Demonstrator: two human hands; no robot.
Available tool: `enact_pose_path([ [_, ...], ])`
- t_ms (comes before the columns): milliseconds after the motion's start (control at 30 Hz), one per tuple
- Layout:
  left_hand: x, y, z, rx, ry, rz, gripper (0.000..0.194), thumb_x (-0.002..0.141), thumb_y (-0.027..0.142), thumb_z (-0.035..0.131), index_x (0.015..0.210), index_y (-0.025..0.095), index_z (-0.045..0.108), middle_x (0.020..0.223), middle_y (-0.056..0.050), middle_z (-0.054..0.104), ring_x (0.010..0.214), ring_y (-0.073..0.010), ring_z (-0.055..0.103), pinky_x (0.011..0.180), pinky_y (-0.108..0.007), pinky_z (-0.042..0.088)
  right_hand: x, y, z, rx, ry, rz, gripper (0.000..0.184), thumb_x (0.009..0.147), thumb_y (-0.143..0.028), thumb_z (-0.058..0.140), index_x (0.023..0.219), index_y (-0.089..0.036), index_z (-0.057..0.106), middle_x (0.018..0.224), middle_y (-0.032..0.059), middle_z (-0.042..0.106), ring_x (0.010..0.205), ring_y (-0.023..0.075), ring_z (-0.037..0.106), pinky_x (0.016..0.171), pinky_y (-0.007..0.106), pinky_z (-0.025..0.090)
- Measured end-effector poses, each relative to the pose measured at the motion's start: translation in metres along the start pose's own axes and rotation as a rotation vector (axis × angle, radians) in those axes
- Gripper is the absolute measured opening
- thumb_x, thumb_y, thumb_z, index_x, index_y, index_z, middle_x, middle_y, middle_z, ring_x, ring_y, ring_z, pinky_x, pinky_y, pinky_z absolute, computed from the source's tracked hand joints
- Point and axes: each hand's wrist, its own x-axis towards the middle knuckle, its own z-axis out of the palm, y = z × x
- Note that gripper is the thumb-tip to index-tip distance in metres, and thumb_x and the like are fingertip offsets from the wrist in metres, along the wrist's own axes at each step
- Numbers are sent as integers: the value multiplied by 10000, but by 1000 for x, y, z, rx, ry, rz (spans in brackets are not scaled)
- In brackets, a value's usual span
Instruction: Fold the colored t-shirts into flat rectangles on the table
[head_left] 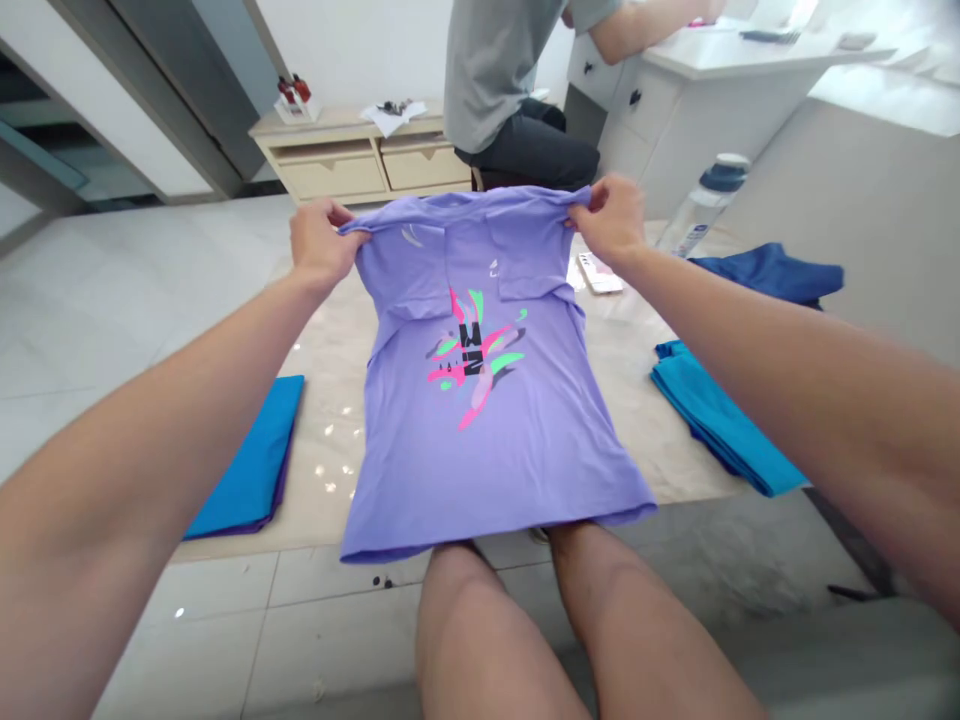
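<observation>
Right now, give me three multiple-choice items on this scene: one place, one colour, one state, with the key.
1. Which side of the shirt is the bottle on?
A. Left
B. Right
C. On the shirt

2. What colour is the folded cloth left of the shirt?
A. Red
B. Yellow
C. Blue

3. What are the left hand and right hand doing?
A. Both gripping the shirt's top edge
B. Only one gripping it
C. Neither touching it

1 B: the bottle stands past the right hand.
2 C: the cloth's top shows blue.
3 A: each hand pinches a top corner.

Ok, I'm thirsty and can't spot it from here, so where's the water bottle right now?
In the head view, the plastic water bottle with a dark blue cap is at the far right edge of the table, just right of the person's right hand and behind the dark blue cloth.
</observation>
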Motion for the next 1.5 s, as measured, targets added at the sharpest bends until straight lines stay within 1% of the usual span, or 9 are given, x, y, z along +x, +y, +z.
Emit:
enact_pose_path([
  [67,-19,9,-17,-36,7,61,268,947,332,809,1059,115,697,1039,-8,749,890,-102,535,880,-251,451,-15,-9,-16,22,36,12,172,957,-89,726,941,-200,596,966,58,772,906,147,729,908,299,576],
  [167,-81,4,-34,-69,27,106,195,880,292,831,932,180,680,959,-9,752,864,-142,608,820,-276,487,-74,-18,-43,49,1,13,198,908,-130,781,938,-233,615,941,23,778,906,194,746,882,320,594],
  [333,-211,-43,-39,-40,-134,120,137,876,345,774,917,249,685,978,-29,778,973,-234,701,922,-358,558,-208,-6,-78,-53,-255,-4,87,909,-200,761,949,-235,692,1018,81,821,945,262,753,890,381,589],
  [467,-275,-71,-45,-67,-238,125,159,910,396,711,998,268,744,1020,-41,787,923,-248,701,922,-393,582,-281,10,-95,-28,-448,-13,84,876,-196,686,932,-259,689,1095,93,827,1061,303,756,942,430,583],
  [733,-305,-75,-84,-84,-248,174,288,938,479,679,1078,260,801,1026,-58,783,918,-242,683,916,-390,584,-302,-9,-127,-52,-522,-139,84,958,-294,687,989,-252,752,1136,115,807,1139,326,713,1070,475,542],
  [933,-325,-79,-62,-45,-412,70,483,755,504,756,1130,202,789,1111,-130,819,1043,-331,739,1015,-494,593,-320,-31,-101,-273,-760,-38,531,876,-498,859,1297,-185,775,1272,165,784,1232,389,669,1103,515,492],
  [1100,-319,-60,-61,14,-428,-5,225,823,459,724,906,265,803,1029,-104,856,1033,-336,760,999,-468,601,-319,-44,-83,-283,-711,-21,192,924,-243,750,1108,-207,789,1146,125,807,1184,339,676,1057,464,471],
  [1300,-337,-62,-88,-72,-322,245,214,940,410,654,918,298,835,963,-64,811,989,-291,730,947,-445,568,-341,-31,-126,-142,-624,-222,259,885,-63,599,1003,-229,760,1062,96,759,1068,290,645,982,423,434],
  [1500,-369,-87,-89,-81,-403,252,213,943,363,653,827,341,831,936,-50,783,982,-284,714,919,-432,570,-376,-13,-148,-150,-726,-195,191,937,-112,629,975,-249,755,1032,91,745,1043,300,624,966,441,425],
])
